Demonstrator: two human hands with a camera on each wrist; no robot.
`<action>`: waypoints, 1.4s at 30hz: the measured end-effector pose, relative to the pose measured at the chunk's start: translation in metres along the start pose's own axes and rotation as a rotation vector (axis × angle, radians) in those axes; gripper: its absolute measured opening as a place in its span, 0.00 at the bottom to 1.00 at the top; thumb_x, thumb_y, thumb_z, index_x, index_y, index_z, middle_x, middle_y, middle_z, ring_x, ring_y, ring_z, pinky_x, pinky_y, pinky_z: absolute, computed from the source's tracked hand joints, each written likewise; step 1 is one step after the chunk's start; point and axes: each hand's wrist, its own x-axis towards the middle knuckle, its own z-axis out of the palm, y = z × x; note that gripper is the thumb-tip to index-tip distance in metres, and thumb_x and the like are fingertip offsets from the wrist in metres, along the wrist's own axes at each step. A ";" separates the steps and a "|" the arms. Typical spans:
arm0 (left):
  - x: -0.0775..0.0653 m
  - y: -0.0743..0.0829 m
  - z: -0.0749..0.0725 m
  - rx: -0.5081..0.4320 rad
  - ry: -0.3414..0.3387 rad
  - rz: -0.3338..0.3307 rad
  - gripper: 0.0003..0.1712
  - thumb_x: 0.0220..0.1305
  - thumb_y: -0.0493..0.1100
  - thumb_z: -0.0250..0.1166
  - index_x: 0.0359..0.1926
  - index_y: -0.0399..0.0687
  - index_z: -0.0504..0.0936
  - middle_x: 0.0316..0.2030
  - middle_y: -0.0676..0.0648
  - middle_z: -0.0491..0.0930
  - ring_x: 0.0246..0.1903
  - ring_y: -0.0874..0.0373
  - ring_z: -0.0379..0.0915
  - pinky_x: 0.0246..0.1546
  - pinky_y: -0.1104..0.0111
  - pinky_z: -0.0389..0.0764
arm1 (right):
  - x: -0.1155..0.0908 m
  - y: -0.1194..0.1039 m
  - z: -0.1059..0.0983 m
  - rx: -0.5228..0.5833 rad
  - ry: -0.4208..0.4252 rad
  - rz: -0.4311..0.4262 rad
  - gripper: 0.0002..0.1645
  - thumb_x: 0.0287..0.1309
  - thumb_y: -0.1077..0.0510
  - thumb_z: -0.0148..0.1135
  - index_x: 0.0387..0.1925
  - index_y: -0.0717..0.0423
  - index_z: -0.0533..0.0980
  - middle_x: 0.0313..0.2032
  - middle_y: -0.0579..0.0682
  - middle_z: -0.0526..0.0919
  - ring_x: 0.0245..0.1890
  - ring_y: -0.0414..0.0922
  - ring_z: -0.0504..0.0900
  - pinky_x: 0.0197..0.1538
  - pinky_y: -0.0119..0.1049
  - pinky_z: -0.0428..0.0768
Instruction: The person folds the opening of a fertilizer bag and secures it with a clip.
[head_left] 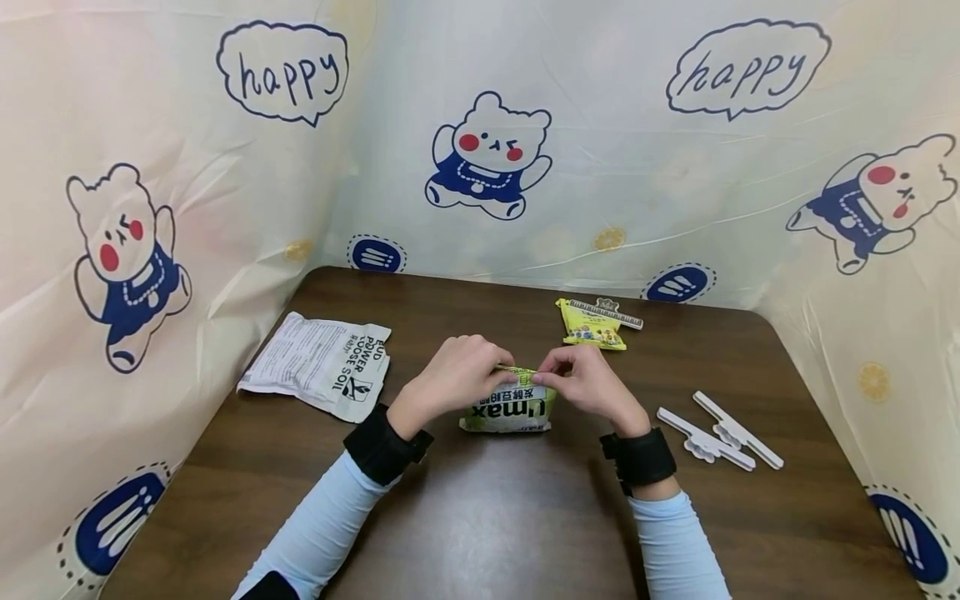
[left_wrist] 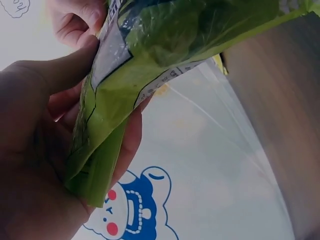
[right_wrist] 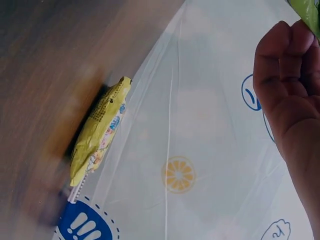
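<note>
A green and white plastic bag printed "Umax" stands near the middle of the table, its lettering upside down in the head view. My left hand pinches the left side of its top edge. At the right side of that edge, my right hand pinches with thumb and fingers. The left wrist view shows the green bag up close, with its folded edge between the thumb and fingers of the left hand. In the right wrist view only a corner of the bag shows beside the right hand.
A white soil bag lies to the left on the dark table. Behind my right hand sits a small yellow packet with a clear sealing clip across its top. Two white sealing clips lie at the right.
</note>
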 end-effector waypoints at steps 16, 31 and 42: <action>-0.003 -0.004 0.001 0.021 0.065 -0.007 0.05 0.72 0.49 0.72 0.39 0.57 0.92 0.28 0.59 0.84 0.22 0.67 0.72 0.21 0.70 0.69 | -0.002 0.008 -0.008 -0.010 -0.003 0.013 0.05 0.65 0.62 0.75 0.31 0.53 0.89 0.29 0.44 0.86 0.30 0.44 0.81 0.35 0.37 0.79; -0.001 -0.006 0.002 0.036 0.087 -0.007 0.05 0.72 0.49 0.72 0.38 0.59 0.92 0.28 0.60 0.84 0.23 0.67 0.72 0.20 0.69 0.68 | -0.001 0.011 -0.004 -0.013 0.036 0.010 0.06 0.65 0.60 0.75 0.30 0.53 0.89 0.29 0.47 0.87 0.29 0.44 0.80 0.34 0.36 0.78; -0.001 -0.005 0.004 0.038 0.084 -0.009 0.05 0.72 0.49 0.71 0.38 0.59 0.92 0.27 0.60 0.83 0.23 0.67 0.72 0.21 0.69 0.68 | -0.008 0.017 -0.021 0.006 -0.097 0.080 0.07 0.69 0.55 0.72 0.43 0.54 0.88 0.35 0.45 0.87 0.36 0.46 0.84 0.41 0.40 0.82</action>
